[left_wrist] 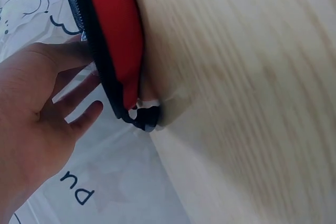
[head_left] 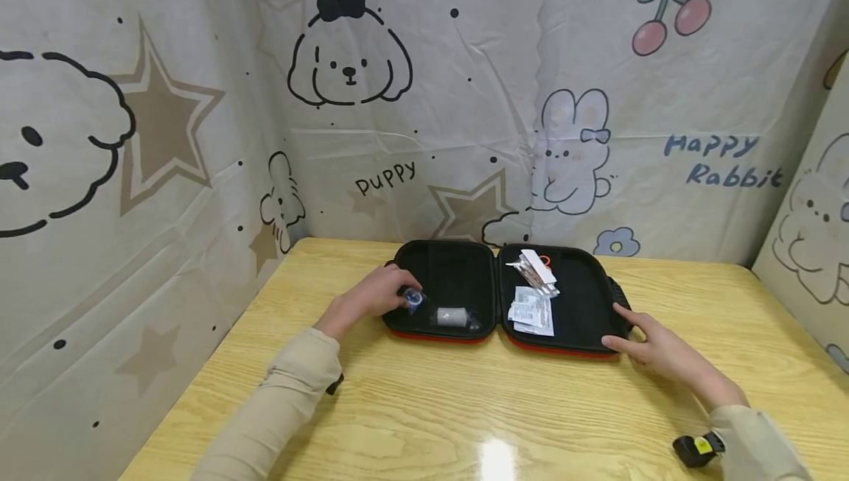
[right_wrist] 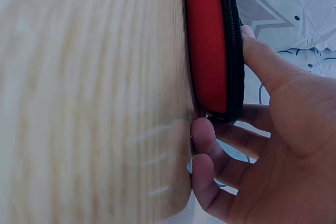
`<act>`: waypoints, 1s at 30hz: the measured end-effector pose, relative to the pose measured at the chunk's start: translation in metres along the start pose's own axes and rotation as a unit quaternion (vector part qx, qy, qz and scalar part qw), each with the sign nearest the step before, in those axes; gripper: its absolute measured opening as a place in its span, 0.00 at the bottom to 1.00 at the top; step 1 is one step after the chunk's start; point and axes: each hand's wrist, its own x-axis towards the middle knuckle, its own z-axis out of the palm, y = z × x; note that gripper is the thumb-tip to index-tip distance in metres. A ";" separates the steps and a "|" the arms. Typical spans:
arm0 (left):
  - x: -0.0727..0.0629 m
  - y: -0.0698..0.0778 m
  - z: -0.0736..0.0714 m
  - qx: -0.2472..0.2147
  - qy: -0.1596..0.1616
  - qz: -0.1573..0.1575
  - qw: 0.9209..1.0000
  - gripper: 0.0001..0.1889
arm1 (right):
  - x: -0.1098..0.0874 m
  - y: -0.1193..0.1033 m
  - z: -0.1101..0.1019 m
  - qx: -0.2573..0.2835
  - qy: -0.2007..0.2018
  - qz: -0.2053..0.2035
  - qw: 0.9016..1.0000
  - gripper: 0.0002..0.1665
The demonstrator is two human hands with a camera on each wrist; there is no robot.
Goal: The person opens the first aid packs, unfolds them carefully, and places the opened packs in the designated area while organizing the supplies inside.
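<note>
An unzipped black-lined case (head_left: 460, 245) with a red outer shell lies spread on the table, hinge in the middle. My left hand (head_left: 381, 291) reaches over its left half and pinches a small round blue item (head_left: 414, 300) in clear wrapping; the left wrist view hides this item behind the case wall. A white roll (head_left: 452, 317) in clear wrap lies beside it. At the case's right edge, my right hand (head_left: 657, 345) holds the rim near the front corner. In the right wrist view, the thumb (right_wrist: 262, 59) lies along the zipper rim and the other fingers curl below.
White paper packets (head_left: 532, 311) lie in the right half, below a clear packet of thin sticks (head_left: 536, 273) and an orange-handled tool (head_left: 546, 261), partly covered. The wooden table (head_left: 424, 407) meets a printed cloth backdrop (head_left: 424, 135) behind the case.
</note>
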 end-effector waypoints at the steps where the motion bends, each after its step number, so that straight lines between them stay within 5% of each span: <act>1: 0.000 0.000 0.001 -0.004 0.000 0.001 1.000 0.17 | 0.000 0.000 0.000 0.000 0.000 -0.001 1.000 0.52; 9: 0.005 0.000 0.006 -0.017 0.004 0.026 1.000 0.18 | -0.001 -0.003 -0.002 -0.013 0.004 -0.005 1.000 0.52; 15: 0.004 0.002 0.003 -0.011 0.041 -0.029 0.999 0.13 | 0.000 -0.002 -0.002 -0.015 0.004 -0.003 1.000 0.52; 18: 0.002 0.003 0.002 0.015 0.023 -0.054 0.998 0.16 | 0.000 -0.002 -0.002 -0.016 0.004 0.000 1.000 0.52; 23: 0.004 0.004 0.004 0.033 0.004 -0.050 0.998 0.15 | 0.001 -0.001 -0.002 -0.019 0.004 -0.001 1.000 0.52; 27: 0.009 0.007 0.006 0.015 0.007 -0.041 0.999 0.15 | 0.002 -0.002 -0.001 -0.021 0.007 -0.002 1.000 0.52; 30: 0.016 0.013 0.008 -0.045 0.017 -0.049 0.998 0.20 | 0.001 -0.001 -0.001 -0.020 0.009 -0.001 1.000 0.53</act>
